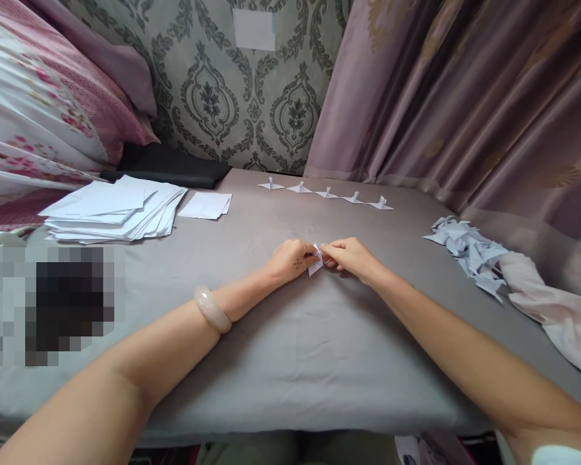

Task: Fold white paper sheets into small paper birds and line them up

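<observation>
A small folded white paper piece (315,263) is held between my two hands, just above the grey cloth-covered table (281,361). My left hand (294,259) pinches it from the left, with a pale bangle (212,310) on that forearm. From the right, the closed fingers of my right hand (351,257) grip its other side. Fingers cover much of the paper, so its exact fold is hidden. Beyond the hands stands a row of several folded paper cranes (328,193) with wings spread.
At the left lie a large stack of white paper (111,210) and a smaller stack of paper (206,205). A heap of folded papers (469,248) sits at the right beside a pale cloth (552,303). A black flat item (169,166) rests near the patterned wall (252,84).
</observation>
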Motion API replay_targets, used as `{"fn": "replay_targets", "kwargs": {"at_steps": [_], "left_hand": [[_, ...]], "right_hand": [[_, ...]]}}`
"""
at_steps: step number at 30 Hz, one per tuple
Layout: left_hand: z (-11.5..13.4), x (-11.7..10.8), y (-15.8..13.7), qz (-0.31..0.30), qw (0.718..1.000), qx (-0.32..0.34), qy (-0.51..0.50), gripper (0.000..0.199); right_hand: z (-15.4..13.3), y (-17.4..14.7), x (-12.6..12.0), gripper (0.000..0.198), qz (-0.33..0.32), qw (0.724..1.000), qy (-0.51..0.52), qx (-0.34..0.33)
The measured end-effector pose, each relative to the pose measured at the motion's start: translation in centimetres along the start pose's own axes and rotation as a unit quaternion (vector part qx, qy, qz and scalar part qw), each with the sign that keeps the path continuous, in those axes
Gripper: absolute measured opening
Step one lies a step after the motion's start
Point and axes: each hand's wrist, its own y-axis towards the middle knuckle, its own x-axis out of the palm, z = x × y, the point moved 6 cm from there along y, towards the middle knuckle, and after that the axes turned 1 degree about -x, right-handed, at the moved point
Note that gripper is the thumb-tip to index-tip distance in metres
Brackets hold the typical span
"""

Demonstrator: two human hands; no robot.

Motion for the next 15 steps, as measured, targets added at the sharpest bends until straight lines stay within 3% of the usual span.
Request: {"fn": "replay_targets", "kwargs": {"at_steps": [10,15], "left_hand": [[0.3,-0.1,-0.2,0.005,1.0,0.023,-0.005,0.023],[0.4,-0.4,-0.3,0.003,1.0,-0.008,-0.016,0.02]], "right_hand": [[-1.5,0.8,0.1,0.018,0.002,0.996,-0.088,0.025],[-1.9,0.4,0.1,0.013,-0.006,0.996,-0.06,0.061]]}}
